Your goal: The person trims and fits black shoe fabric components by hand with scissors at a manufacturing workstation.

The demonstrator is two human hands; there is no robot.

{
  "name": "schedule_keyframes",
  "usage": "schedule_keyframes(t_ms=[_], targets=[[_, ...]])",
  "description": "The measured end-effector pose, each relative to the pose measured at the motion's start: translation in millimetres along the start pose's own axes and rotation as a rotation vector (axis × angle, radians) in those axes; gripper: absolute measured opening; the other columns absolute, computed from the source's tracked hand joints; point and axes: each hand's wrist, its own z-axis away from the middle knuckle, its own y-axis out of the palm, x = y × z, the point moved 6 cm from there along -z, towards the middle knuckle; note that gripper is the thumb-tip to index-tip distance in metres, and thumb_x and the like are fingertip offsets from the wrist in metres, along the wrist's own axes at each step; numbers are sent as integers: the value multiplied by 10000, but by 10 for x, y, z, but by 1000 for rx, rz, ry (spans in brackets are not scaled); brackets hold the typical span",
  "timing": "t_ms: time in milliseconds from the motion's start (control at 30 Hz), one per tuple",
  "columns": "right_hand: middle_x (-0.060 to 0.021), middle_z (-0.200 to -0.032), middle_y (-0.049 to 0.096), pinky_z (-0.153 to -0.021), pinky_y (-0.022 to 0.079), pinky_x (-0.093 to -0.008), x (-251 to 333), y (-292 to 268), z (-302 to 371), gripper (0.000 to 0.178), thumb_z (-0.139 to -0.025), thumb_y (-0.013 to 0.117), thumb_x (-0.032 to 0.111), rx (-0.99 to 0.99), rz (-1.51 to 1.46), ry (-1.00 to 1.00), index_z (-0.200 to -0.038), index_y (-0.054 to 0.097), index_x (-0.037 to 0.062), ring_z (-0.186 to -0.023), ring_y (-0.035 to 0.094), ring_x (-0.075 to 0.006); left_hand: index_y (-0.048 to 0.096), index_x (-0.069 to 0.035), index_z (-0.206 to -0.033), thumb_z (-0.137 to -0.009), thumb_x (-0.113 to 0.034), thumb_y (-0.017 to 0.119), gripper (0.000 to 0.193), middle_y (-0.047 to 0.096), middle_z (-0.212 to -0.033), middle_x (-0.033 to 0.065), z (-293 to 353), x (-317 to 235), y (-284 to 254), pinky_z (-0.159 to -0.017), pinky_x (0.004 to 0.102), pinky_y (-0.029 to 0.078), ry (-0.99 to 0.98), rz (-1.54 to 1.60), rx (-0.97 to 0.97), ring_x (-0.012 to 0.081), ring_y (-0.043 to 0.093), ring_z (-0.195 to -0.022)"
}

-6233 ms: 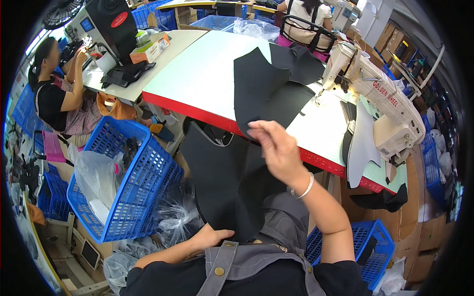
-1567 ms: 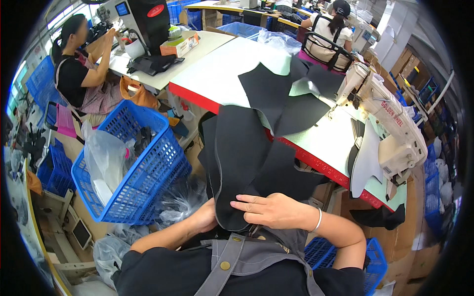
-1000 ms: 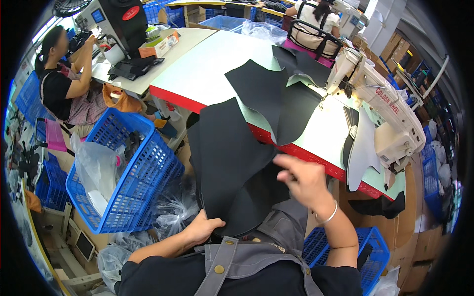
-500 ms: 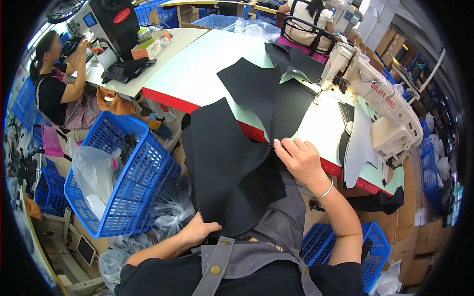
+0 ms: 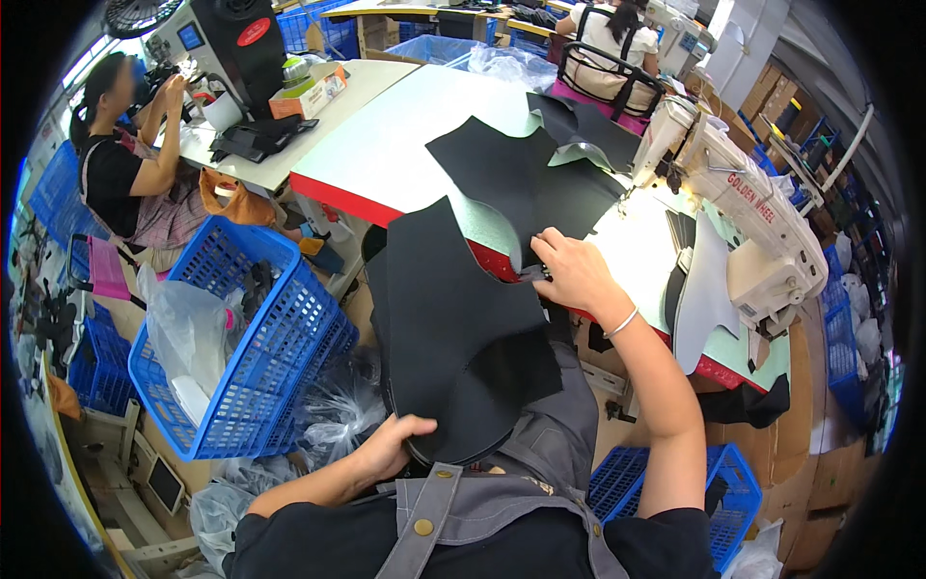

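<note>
A stack of black, curved fabric panels (image 5: 453, 318) hangs over the table edge and rests across my lap. My left hand (image 5: 391, 446) is closed on its lower left rim, the thumb lying on top and the fingers hidden underneath. At the right edge of the panels, my right hand (image 5: 579, 275) is closed with bent fingers beside a notch. A small greyish bit shows at its fingertips, too small to name. Further black panels (image 5: 497, 174) continue up the table toward the sewing machine (image 5: 733, 183), overlapping one another.
The pale green tabletop (image 5: 386, 125) has a red front edge. Grey and black cut pieces (image 5: 709, 289) lie beside the machine. A blue basket (image 5: 251, 367) holding plastic bags stands at my left, another blue basket (image 5: 719, 502) low at my right. One person (image 5: 125, 164) works at left, another (image 5: 612, 58) sits ahead.
My right hand has shifted slightly upward and turned at the panel edge. The panels in my lap have moved a little right, and the lower fold lies flatter. My left hand keeps its hold.
</note>
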Motion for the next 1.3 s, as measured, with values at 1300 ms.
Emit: schedule_keyframes(t_ms=[1300], targets=[[-102, -1182, 584, -761, 530, -321, 1163, -525, 320, 363, -729, 673, 102, -430, -336, -138, -1082, 605, 51, -1062, 572, -282, 438, 14, -1230, -794, 47, 614, 472, 536, -1160, 126, -70, 148, -50, -908, 360, 476, 59, -204, -76, 234, 559, -1051]])
